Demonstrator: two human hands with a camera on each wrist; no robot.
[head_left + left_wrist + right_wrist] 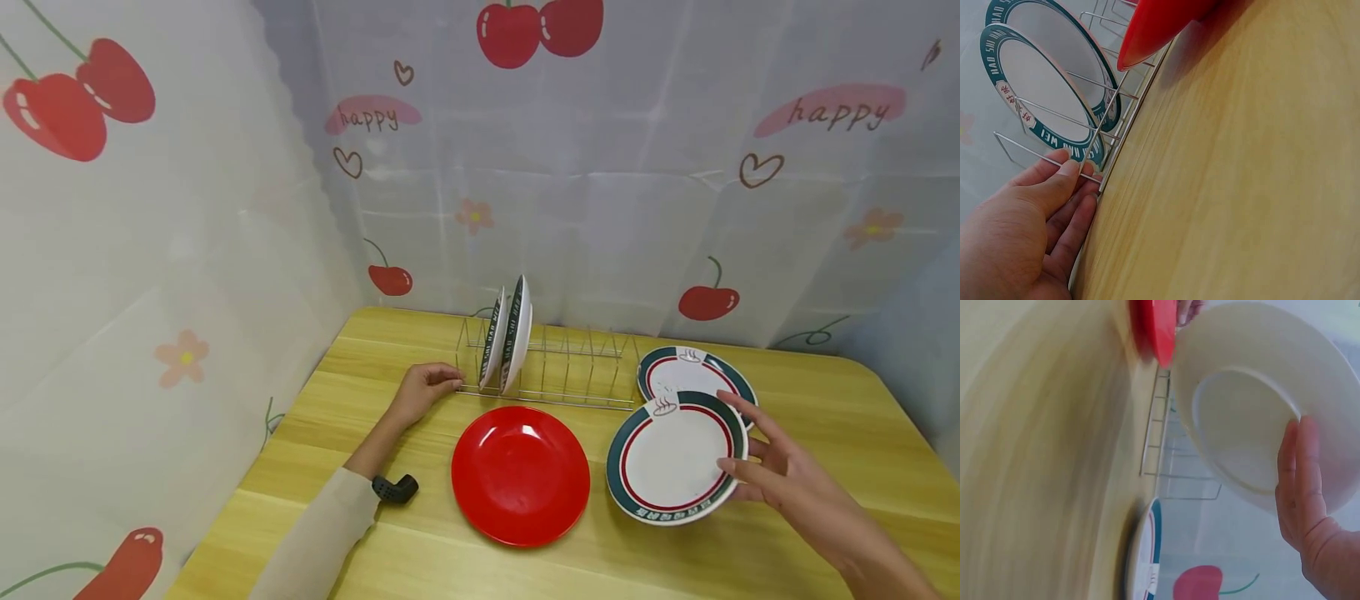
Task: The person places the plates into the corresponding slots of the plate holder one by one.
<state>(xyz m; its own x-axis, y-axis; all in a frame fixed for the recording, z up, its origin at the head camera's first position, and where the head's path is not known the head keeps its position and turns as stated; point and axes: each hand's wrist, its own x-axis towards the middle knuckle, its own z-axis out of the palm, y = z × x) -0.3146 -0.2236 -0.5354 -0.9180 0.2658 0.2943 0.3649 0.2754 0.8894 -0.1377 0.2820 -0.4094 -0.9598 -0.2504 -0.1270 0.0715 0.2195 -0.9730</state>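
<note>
Head view from above, facing forward and down, wrist views close, tilted sideways, all sharing wire rack [577,402]

On the hanging cloth [570,125] I read "happy" twice, brown over pink. The outermost racked plate [1041,87] shows "HAO", "SHI" and "WEI" beside Chinese characters; the raised plate [675,458] bears a wavy-lined emblem [664,407] and lettering too small to read.
</note>
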